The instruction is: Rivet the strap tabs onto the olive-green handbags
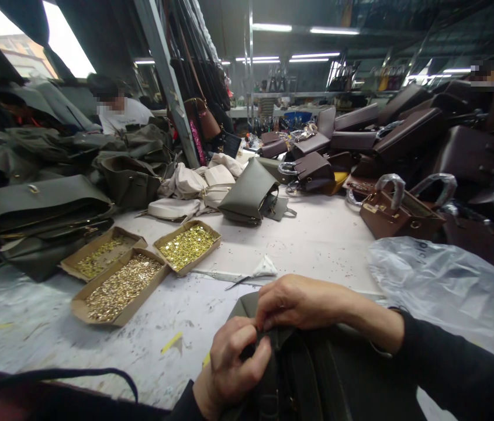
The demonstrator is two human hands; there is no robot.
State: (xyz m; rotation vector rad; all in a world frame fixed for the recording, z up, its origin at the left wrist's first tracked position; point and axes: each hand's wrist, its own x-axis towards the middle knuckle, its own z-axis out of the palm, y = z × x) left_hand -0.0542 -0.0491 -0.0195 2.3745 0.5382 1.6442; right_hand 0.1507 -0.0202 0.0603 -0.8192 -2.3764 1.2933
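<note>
A dark olive handbag (312, 374) lies at the near edge of the table in front of me. My left hand (229, 365) is closed on the bag's top edge, thumb and fingers pinching the material. My right hand (299, 301) reaches in from the right, fingers curled and pressed on the same edge just above my left hand. Whatever small part sits between the fingertips is hidden.
Three cardboard trays of gold rivets (121, 286) (187, 245) (97, 254) sit left of centre. Scissors (240, 282), a clear plastic bag (435, 280), olive bags (251, 193) and brown bags (396, 213) crowd the white table (317, 240). A person (119, 111) sits far left.
</note>
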